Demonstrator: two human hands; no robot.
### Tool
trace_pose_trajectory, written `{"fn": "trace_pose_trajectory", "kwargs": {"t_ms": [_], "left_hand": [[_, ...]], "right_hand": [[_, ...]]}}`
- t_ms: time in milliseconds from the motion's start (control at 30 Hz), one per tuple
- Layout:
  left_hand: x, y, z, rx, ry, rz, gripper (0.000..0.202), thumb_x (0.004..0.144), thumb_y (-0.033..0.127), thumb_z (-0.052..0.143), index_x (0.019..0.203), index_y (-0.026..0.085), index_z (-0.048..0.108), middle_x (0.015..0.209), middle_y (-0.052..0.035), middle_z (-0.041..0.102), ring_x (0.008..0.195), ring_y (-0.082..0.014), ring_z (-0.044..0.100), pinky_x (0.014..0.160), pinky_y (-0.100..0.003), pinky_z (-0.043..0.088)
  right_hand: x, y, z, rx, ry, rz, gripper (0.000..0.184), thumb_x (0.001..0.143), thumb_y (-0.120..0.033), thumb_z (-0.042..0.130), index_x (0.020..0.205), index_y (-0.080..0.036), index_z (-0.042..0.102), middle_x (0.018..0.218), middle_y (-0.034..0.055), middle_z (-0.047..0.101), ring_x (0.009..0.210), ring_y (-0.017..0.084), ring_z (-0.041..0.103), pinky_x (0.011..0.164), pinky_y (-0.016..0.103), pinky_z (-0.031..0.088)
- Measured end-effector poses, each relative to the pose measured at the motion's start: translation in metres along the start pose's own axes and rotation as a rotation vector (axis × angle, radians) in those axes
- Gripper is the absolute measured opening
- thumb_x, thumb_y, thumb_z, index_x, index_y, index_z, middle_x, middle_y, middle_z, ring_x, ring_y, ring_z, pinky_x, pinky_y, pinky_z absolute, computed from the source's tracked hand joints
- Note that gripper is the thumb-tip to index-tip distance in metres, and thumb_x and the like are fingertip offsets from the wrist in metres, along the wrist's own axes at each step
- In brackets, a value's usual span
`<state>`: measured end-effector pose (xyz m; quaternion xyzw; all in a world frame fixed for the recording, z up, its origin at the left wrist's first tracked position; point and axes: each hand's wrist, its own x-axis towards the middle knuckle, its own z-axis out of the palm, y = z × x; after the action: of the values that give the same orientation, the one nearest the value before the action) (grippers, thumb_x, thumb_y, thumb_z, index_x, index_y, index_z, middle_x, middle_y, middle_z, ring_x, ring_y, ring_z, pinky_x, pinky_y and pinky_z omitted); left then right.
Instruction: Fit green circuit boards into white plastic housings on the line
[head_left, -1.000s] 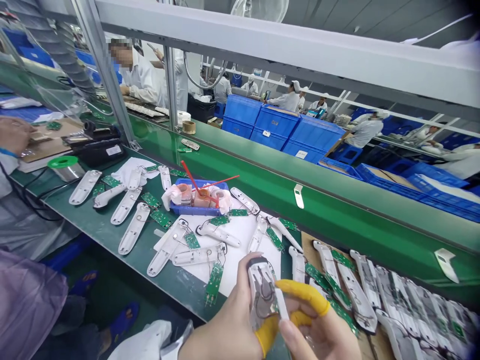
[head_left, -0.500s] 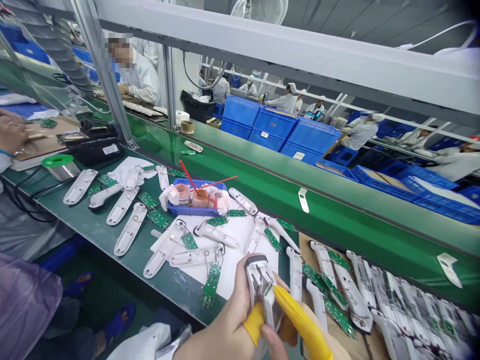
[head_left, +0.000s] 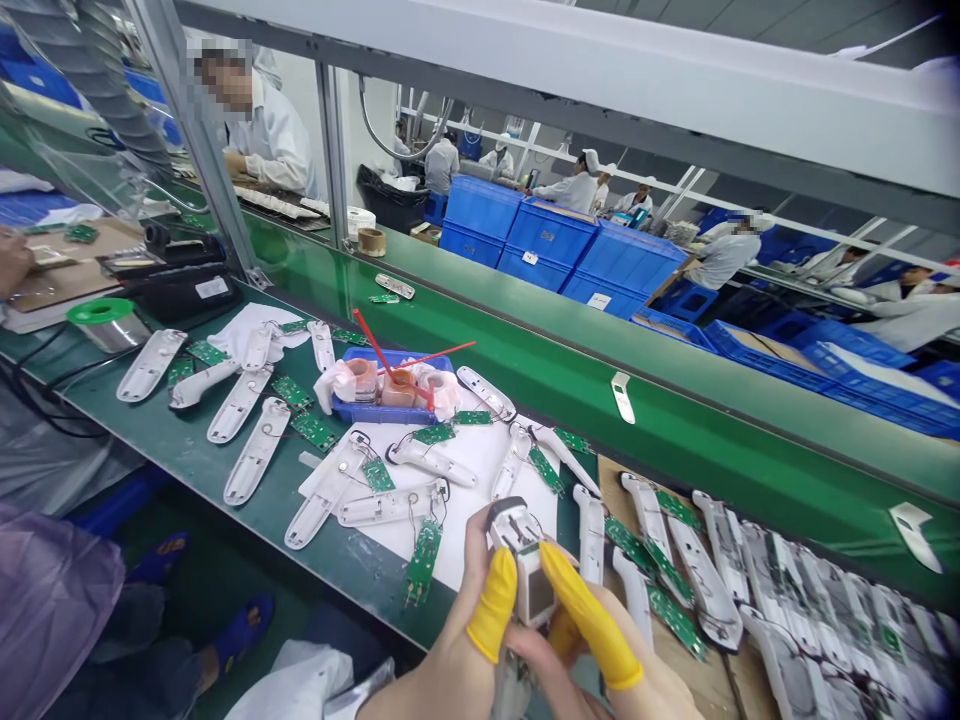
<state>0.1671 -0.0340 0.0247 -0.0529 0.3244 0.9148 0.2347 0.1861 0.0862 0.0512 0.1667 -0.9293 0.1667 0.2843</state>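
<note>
Our yellow-capped fingers (head_left: 493,605) pinch the white casing (head_left: 525,560) from both sides, bottom centre of frame; left hand (head_left: 450,665) & right hand (head_left: 637,685) both grip it. Vs 1 s ago it is turned more upright and the right finger sits at its edge, so the grip is re-set, just below the paper sheet (head_left: 480,470).

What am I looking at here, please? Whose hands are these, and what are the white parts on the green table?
No machine is here: a person works with bare hands. The single picture comes from a camera worn on the head, looking forward and down. At the bottom, the left hand and right hand together hold one white housing; yellow finger covers sit on a thumb and a finger. On the green bench lie many similar white shells, small green circuit boards wired to them, and a blue tray of small supplies. Behind runs a green conveyor belt; other workers sit farther back.
</note>
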Motion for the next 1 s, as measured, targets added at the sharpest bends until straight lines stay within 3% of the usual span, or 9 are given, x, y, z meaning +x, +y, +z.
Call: {"fn": "trace_pose_trajectory", "kwargs": {"t_ms": [133,233,333,500,667,733,800,933,1000], "left_hand": [[0.007,0.007,0.010,-0.211,0.094,-0.108,0.123,0.058,0.063,0.073,0.147,0.026,-0.003,0.127,-0.0089,0.062,0.128,-0.0266,0.047,0.110,-0.041,0.033],[0.009,0.016,0.020,-0.257,0.130,-0.190,0.139,0.044,0.062,0.081,0.147,0.019,-0.001,0.129,-0.0141,0.059,0.131,-0.0311,0.043,0.111,-0.044,0.032],[0.010,0.019,0.023,-0.239,0.142,-0.188,0.128,0.046,0.062,0.081,0.146,0.019,0.014,0.129,-0.0128,0.060,0.132,-0.0310,0.041,0.112,-0.044,0.030],[0.008,0.017,0.022,-0.171,0.049,-0.185,0.090,0.064,0.066,0.066,0.136,0.017,0.043,0.133,-0.0112,0.057,0.136,-0.0313,0.035,0.113,-0.043,0.029],[0.006,0.012,0.017,0.048,0.074,-0.114,0.119,0.065,0.065,0.067,0.148,0.018,-0.004,0.148,-0.0155,0.039,0.138,-0.0290,0.032,0.111,-0.040,0.032],[0.008,0.012,0.017,0.172,0.113,-0.080,0.119,0.066,0.058,0.071,0.147,0.022,-0.008,0.151,-0.0141,0.033,0.137,-0.0265,0.035,0.107,-0.033,0.037],[0.011,0.013,0.019,0.228,0.162,-0.075,0.108,0.068,0.058,0.068,0.147,0.021,0.004,0.147,-0.0148,0.041,0.132,-0.0266,0.043,0.098,-0.030,0.044],[0.014,0.017,0.027,0.263,0.161,-0.039,0.068,0.078,0.060,0.055,0.125,0.012,0.041,0.099,-0.0137,0.072,0.102,-0.0278,0.065,0.066,-0.029,0.051],[0.012,0.015,0.026,0.294,0.102,0.048,0.049,0.081,0.055,0.054,0.109,0.015,0.049,0.089,-0.0101,0.072,0.091,-0.0244,0.067,0.063,-0.028,0.050]], "right_hand": [[0.006,0.018,-0.004,0.102,-0.165,-0.022,0.030,0.094,-0.037,0.045,0.120,-0.022,0.050,0.101,0.0069,0.069,0.072,0.015,0.070,0.054,0.019,0.057],[0.010,0.026,-0.005,0.041,-0.122,-0.087,0.030,0.093,-0.030,0.049,0.122,-0.020,0.050,0.111,0.0098,0.066,0.088,0.018,0.068,0.068,0.024,0.057],[0.014,0.029,-0.004,0.011,-0.089,-0.270,0.036,0.089,-0.021,0.055,0.125,-0.017,0.051,0.119,0.0116,0.064,0.102,0.022,0.062,0.080,0.033,0.052],[0.022,0.028,-0.007,0.006,-0.035,-0.315,0.025,0.091,-0.017,0.052,0.114,-0.014,0.058,0.111,0.0113,0.068,0.094,0.021,0.061,0.077,0.034,0.047],[0.025,0.023,-0.006,-0.028,-0.027,-0.300,0.018,0.092,-0.017,0.050,0.105,-0.015,0.062,0.106,0.0100,0.070,0.088,0.021,0.063,0.075,0.034,0.046],[0.022,0.022,-0.002,0.053,-0.003,-0.232,0.020,0.091,-0.017,0.051,0.110,-0.016,0.060,0.106,0.0102,0.069,0.091,0.020,0.063,0.077,0.032,0.048],[0.015,0.022,0.001,0.219,0.015,-0.054,0.029,0.090,-0.022,0.054,0.119,-0.018,0.054,0.110,0.0109,0.067,0.095,0.020,0.064,0.077,0.030,0.053],[0.000,0.023,0.004,0.656,0.092,0.447,0.034,0.086,-0.037,0.061,0.115,-0.023,0.052,0.103,0.0079,0.065,0.078,0.017,0.068,0.068,0.028,0.058],[-0.005,0.019,0.005,0.799,-0.054,0.539,0.032,0.086,-0.044,0.058,0.110,-0.022,0.057,0.098,0.0081,0.068,0.080,0.018,0.069,0.068,0.027,0.059]]}}
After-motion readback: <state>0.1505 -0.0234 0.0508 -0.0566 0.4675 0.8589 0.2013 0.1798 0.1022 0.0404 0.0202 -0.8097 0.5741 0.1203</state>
